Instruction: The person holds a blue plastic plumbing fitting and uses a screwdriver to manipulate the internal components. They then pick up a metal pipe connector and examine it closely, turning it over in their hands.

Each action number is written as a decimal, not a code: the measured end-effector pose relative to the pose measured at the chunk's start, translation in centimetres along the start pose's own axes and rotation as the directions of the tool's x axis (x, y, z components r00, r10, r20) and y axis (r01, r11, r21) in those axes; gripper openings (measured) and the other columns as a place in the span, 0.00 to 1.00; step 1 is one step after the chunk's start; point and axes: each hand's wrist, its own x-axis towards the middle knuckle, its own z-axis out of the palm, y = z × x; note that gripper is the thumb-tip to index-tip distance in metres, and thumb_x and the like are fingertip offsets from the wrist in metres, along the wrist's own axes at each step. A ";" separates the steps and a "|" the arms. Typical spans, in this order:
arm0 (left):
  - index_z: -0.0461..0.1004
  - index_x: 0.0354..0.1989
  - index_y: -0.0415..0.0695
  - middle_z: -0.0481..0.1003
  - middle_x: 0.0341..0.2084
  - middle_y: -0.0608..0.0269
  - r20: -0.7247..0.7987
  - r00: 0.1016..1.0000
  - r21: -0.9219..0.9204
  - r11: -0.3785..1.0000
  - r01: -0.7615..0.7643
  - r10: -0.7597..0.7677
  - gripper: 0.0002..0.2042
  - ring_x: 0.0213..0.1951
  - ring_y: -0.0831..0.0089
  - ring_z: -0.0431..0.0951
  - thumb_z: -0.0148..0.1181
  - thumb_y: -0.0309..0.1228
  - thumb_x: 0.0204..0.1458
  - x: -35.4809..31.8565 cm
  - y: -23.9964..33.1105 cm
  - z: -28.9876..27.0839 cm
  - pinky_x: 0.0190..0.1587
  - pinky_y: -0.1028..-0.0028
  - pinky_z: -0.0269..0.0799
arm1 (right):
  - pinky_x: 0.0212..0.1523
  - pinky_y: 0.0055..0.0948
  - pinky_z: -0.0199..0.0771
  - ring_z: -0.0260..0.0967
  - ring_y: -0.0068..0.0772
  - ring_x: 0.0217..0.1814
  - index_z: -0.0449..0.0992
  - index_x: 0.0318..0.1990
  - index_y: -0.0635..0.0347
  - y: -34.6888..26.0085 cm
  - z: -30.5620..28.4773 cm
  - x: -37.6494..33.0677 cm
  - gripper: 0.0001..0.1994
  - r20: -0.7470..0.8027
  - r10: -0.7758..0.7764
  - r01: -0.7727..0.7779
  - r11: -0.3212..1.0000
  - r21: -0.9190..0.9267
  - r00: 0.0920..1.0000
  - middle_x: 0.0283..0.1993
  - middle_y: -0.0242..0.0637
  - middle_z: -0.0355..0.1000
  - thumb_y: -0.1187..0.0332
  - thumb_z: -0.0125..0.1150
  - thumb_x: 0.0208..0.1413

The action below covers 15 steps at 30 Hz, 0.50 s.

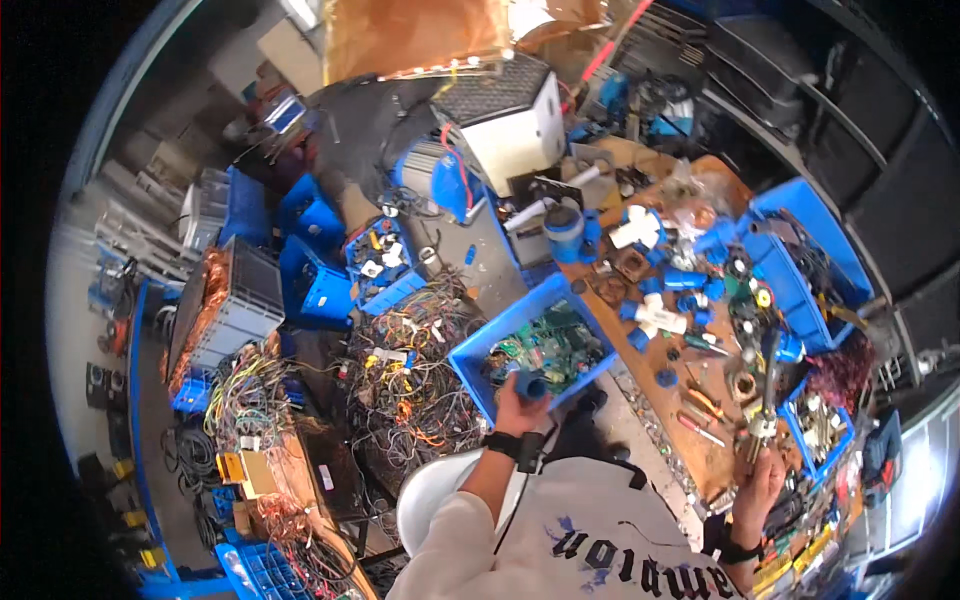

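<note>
My left hand [519,402] grips a small blue cylindrical part [531,385] at the near rim of a blue crate [476,345] that holds green circuit boards [550,347]. My right hand [757,482] is closed on the handle of a long metal tool [768,385] that points up over the wooden workbench [660,400]. Small brown and blue parts lie on the bench around the tool's shaft.
A blue bin [812,225] of mixed parts stands at the right of the bench, with white pipe fittings [655,312] beside it. Tangled coloured wires [405,375] cover the floor at left. A grey crate of copper wire [228,300] and a white box-shaped machine [510,125] stand further off.
</note>
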 end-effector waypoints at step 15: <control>0.71 0.41 0.50 0.74 0.34 0.60 -0.271 0.960 0.140 0.990 -0.026 0.063 0.16 0.37 0.59 0.77 0.67 0.43 0.49 6.7 3.8 -7.1 0.43 0.52 0.76 | 0.18 0.20 0.42 0.46 0.13 0.19 0.62 0.26 0.53 1.0 -1.0 -1.7 0.19 -0.114 0.104 -0.093 0.991 0.097 0.988 0.20 0.22 0.52 0.54 0.49 0.68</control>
